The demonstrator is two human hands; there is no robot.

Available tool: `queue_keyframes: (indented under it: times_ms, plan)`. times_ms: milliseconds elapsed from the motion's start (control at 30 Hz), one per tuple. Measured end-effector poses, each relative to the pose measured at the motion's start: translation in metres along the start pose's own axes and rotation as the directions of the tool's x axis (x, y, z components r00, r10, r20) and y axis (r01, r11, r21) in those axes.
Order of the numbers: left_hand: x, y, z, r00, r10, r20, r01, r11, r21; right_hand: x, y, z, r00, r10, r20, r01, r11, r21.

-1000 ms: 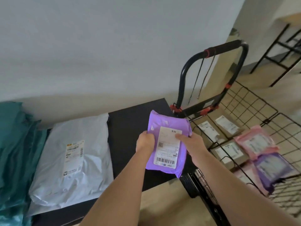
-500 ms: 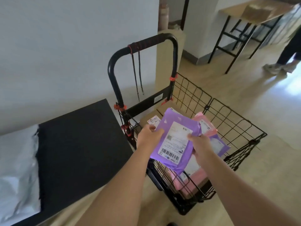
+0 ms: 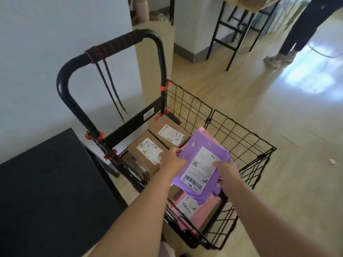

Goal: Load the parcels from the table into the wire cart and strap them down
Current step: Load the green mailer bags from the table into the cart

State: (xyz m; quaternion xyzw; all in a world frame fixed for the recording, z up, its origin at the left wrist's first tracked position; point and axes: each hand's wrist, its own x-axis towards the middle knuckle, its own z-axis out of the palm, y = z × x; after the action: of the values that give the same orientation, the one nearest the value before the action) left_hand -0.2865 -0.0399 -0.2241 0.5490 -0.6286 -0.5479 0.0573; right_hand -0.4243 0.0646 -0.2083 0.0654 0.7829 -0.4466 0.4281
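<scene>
I hold a purple mailer parcel (image 3: 201, 164) with a white label over the black wire cart (image 3: 222, 127). My left hand (image 3: 171, 160) grips its left edge and my right hand (image 3: 225, 170) grips its right edge. Inside the cart lie two brown cardboard boxes (image 3: 148, 151) with labels, and a pink mailer (image 3: 196, 208) sits under the purple one. Dark straps (image 3: 111, 89) hang from the cart's black handle (image 3: 115, 46). The black table (image 3: 46, 182) fills the lower left.
A tall cardboard sheet (image 3: 156, 58) leans behind the cart against the white wall. A black-legged table (image 3: 237, 30) stands at the back right, and a person's legs (image 3: 297, 30) are at the far right on the wood floor.
I have carried the purple parcel from above the table rightward over the cart and lower into it. The view has swung right, so the grey and teal bags left the frame.
</scene>
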Motion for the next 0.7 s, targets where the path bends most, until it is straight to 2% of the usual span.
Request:
queue_keyframes:
  times_ms: [100, 233, 367, 500, 600, 700]
  plan:
    - [0.019, 0.004, 0.012, 0.998, 0.001, 0.062, -0.003, 0.999, 0.041, 0.014, -0.001, -0.002, 0.999, -0.002, -0.053, 0.000, 0.999, -0.035]
    - [0.033, 0.002, 0.034, 0.987, -0.033, 0.156, 0.013, 0.992, 0.124, 0.032, 0.007, -0.004, 0.987, 0.129, -0.093, -0.130, 0.991, -0.010]
    - [0.041, -0.009, 0.054, 0.974, -0.110, 0.199, 0.065, 0.973, 0.222, 0.057, 0.018, -0.007, 0.971, 0.225, -0.086, -0.226, 0.974, 0.000]
    - [0.042, -0.019, 0.073, 0.960, -0.183, 0.211, 0.130, 0.961, 0.243, 0.085, 0.031, -0.009, 0.956, 0.280, -0.090, -0.285, 0.957, -0.056]
    - [0.040, -0.026, 0.091, 0.942, -0.245, 0.231, 0.185, 0.950, 0.251, 0.099, 0.040, -0.014, 0.944, 0.297, -0.146, -0.313, 0.945, -0.100]
    - [0.040, -0.025, 0.110, 0.935, -0.239, 0.262, 0.165, 0.947, 0.275, 0.112, 0.041, -0.021, 0.941, 0.296, -0.161, -0.317, 0.940, -0.123]
